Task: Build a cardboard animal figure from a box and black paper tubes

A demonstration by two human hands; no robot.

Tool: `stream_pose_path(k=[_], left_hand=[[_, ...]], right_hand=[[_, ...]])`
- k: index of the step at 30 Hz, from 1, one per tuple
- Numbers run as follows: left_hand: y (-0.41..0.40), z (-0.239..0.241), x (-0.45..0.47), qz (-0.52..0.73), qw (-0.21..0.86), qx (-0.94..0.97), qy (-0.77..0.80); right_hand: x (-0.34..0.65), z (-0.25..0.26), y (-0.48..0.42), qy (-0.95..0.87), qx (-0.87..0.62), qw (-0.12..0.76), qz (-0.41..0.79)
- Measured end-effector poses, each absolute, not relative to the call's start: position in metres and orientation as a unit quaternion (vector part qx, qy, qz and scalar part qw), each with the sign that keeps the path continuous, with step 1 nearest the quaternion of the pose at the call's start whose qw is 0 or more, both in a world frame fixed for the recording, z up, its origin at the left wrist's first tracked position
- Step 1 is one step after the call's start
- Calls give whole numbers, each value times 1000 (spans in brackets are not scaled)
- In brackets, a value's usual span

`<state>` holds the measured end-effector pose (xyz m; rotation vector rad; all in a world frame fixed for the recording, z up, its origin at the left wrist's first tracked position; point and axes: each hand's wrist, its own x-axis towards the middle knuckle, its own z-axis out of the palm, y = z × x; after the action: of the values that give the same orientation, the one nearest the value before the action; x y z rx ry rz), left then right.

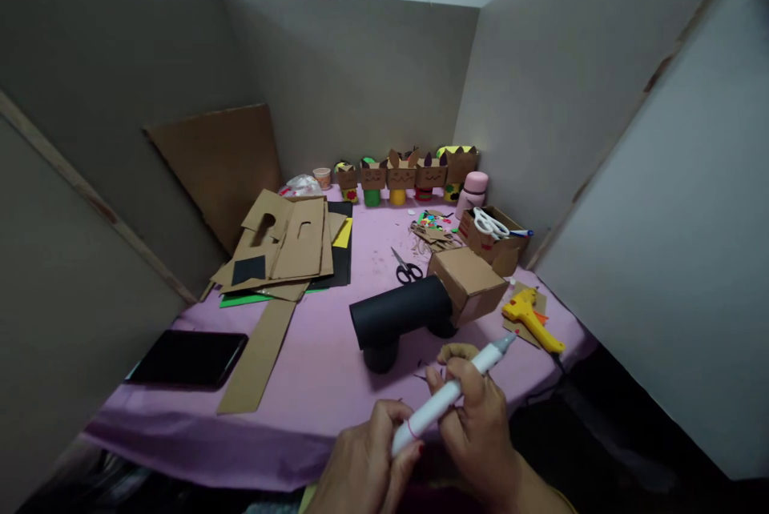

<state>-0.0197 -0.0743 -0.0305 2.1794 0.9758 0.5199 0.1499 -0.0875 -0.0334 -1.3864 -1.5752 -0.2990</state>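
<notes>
Both my hands hold a white marker pen (448,392) over the near edge of a pink-covered table (318,378). My left hand (366,462) is closed round the pen's lower end. My right hand (474,422) is wrapped round its middle, with the grey tip pointing up and right. Just beyond my hands stands a craft figure made of a black paper tube (400,312) with a brown cardboard box (469,282) as its head.
Stacked cardboard cut-outs and coloured sheets (288,246) lie at the left, with a dark phone (189,358) and a cardboard strip (258,354). Scissors (407,267), a yellow glue gun (532,318), an open box with white scissors (493,230) and a row of small cardboard figures (408,174) fill the back. Grey partition walls enclose the table.
</notes>
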Motion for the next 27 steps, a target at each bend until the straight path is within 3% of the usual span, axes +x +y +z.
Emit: stream_pose_path(k=[3,8,14,20,27], left_hand=[[-74,-41,-19,223,339,845,348],[-81,-39,-13,256,469,781,324],[-88,-20,-12,267,519,740,334],[-72,-29,-15,195,523,752,351],[-60,-49,-3,236,683,631,282]], right_hand=[[146,-34,-89,-642,-578,490,-117],[142,-33,-93,-636,-587,494,-84],[139,-36,-95,-636,-586,499,-52],[143,-54,-90,-617,-579,533,10],[167,-47,-79,-507,-586,629,60]])
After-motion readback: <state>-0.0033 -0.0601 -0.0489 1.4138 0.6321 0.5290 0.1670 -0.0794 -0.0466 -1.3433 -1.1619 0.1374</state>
